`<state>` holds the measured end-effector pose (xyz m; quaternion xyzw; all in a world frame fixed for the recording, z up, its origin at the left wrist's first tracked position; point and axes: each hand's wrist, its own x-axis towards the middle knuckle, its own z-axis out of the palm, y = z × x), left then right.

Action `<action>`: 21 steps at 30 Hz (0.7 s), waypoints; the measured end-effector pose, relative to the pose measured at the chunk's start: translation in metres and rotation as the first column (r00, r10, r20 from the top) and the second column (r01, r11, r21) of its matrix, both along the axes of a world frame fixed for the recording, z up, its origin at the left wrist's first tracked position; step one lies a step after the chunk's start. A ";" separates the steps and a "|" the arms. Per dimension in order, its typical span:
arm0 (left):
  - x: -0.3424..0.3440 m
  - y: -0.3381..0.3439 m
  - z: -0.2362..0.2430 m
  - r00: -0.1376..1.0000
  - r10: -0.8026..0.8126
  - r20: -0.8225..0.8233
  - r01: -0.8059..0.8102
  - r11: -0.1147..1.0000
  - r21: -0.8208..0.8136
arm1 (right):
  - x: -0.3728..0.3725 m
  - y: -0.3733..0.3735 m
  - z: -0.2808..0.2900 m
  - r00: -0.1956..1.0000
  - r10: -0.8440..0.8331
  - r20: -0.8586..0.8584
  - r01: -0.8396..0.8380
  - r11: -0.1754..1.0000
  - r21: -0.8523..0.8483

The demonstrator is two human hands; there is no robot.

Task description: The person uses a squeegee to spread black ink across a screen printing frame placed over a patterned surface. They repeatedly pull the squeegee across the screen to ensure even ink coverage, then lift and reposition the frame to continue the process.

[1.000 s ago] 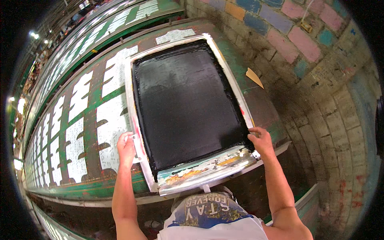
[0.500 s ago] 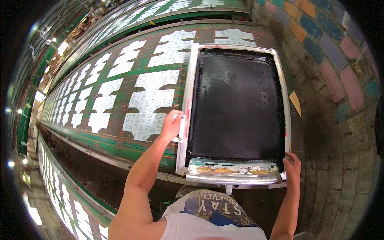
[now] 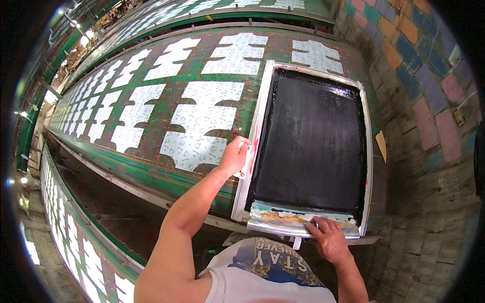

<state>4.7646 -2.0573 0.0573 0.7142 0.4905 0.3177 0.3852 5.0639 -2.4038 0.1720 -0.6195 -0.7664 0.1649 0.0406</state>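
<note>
A large screen-printing frame (image 3: 368,131) with pale metal sides lies on the long printing table, its mesh (image 3: 313,141) coated in black. My left hand (image 3: 235,155) is closed round a white handle (image 3: 247,166) on the frame's left side. Along the near end runs a shiny metal bar (image 3: 278,227) with a teal strip smeared white and orange; it looks like a squeegee. My right hand (image 3: 332,241) has its fingers curled over the right part of this bar, the fingertips on the smeared strip. White printed fabric pieces (image 3: 202,121) lie flat just left of the frame.
The green and brown table (image 3: 151,164) stretches far left with rows of white pieces. Parallel tables stand beyond it and at lower left (image 3: 70,222). A wall of coloured blocks (image 3: 419,76) rises on the right. A tan scrap (image 3: 381,146) sits beside the frame.
My right hand has moved left from the frame's near right corner onto the metal bar. My left hand has stayed on the handle. The frame and table appear shifted right in the view.
</note>
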 end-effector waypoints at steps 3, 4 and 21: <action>0.000 0.000 0.002 0.999 0.018 -0.045 -0.021 0.998 -0.064 | -0.008 0.011 0.006 1.000 -0.008 -0.007 0.009 0.992 0.122; -0.001 0.002 0.001 0.997 0.022 -0.077 -0.028 0.996 -0.082 | -0.010 0.016 0.006 0.999 -0.030 -0.018 0.032 0.989 0.147; -0.004 -0.002 -0.008 0.998 0.053 -0.022 -0.053 0.998 -0.032 | -0.036 0.051 0.006 0.990 -0.141 0.026 0.142 0.990 -0.015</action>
